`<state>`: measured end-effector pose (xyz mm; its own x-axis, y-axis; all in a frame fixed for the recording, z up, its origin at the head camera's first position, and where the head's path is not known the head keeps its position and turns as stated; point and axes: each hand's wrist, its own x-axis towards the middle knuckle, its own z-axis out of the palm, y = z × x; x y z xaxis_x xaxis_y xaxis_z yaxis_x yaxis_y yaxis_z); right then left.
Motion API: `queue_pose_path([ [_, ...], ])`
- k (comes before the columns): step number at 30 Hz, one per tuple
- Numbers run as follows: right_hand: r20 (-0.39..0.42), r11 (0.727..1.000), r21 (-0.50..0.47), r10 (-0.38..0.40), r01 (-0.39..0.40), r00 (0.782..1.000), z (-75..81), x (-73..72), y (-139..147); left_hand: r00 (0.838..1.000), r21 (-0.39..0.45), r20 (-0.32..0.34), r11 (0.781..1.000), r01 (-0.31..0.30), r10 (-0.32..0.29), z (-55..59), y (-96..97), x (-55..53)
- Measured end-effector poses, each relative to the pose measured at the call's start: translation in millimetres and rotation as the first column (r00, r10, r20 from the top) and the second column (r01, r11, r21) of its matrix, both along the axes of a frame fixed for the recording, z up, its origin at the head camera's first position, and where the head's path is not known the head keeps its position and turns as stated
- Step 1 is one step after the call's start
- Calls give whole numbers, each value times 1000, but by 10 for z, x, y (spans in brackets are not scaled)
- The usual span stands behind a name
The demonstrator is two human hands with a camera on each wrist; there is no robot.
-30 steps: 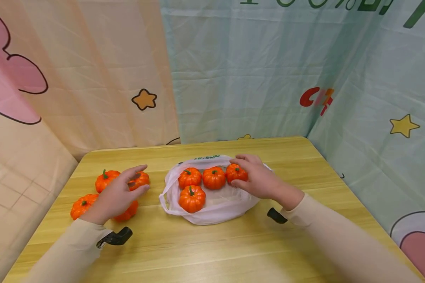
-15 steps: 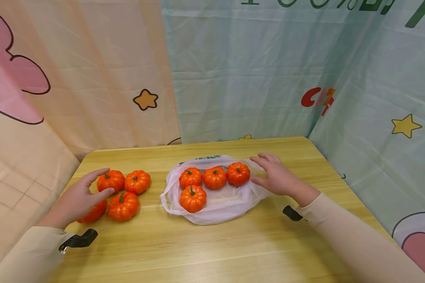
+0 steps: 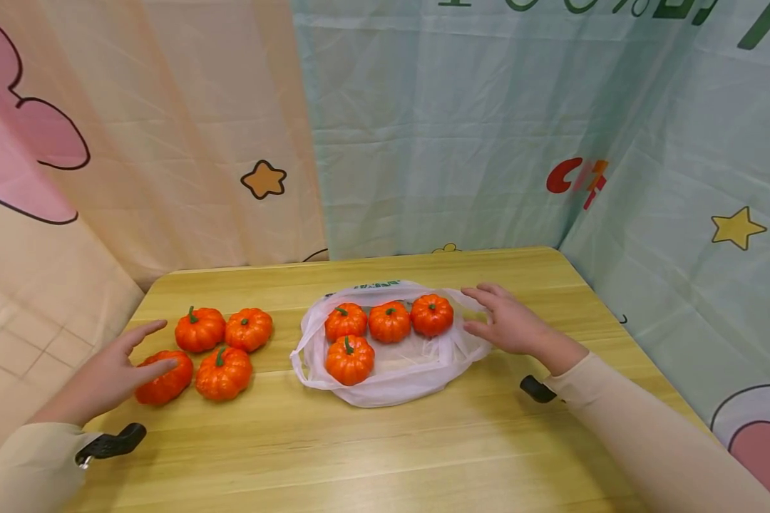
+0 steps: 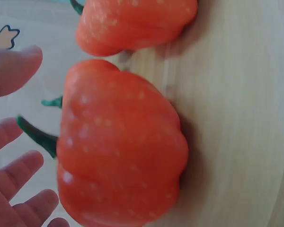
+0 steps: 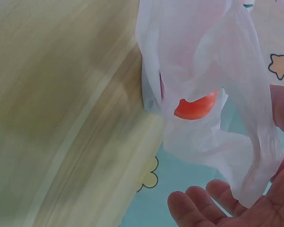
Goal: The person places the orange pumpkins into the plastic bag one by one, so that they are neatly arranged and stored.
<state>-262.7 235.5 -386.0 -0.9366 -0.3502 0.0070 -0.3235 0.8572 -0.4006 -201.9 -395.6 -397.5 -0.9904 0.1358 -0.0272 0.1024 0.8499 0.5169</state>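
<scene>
Several small orange pumpkins with green stems are in view. A white plastic bag [image 3: 391, 397] lies with its mouth open in the middle, with pumpkins [image 3: 350, 360] inside it. My right hand [image 3: 513, 320] is at the bag's right end, fingers spread. In the right wrist view, a loop of the bag [image 5: 199, 146] hangs between thumb and fingers, which do not close on it. On the left, my left hand [image 3: 103, 377] is beside the front-left pumpkin [image 3: 167, 379], fingers extended and holding nothing. The left wrist view shows that hand next to a large-looking pumpkin [image 4: 118, 146].
Three more pumpkins, at the back left [image 3: 200, 330], back right [image 3: 249, 329] and front right [image 3: 224, 374], sit close together left of the bag. The wooden table [image 3: 359, 463] ends at a printed cloth backdrop [image 3: 436, 142] behind and at both sides.
My left hand has moved left and toward me across the loose pumpkins. My right hand has moved right, off the rightmost pumpkin in the bag, to the bag's right end.
</scene>
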Motion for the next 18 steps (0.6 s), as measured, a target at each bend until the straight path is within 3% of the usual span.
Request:
queue_pose_path([
  [10, 51, 999, -36, -10, 12, 999, -15, 13, 49, 996, 137, 89, 990, -25, 13, -149, -205, -7],
  [18, 64, 999, -46, -11, 14, 998, -42, 9, 90, 988, 229, 157, 973, -30, -7, -238, -248, -17],
])
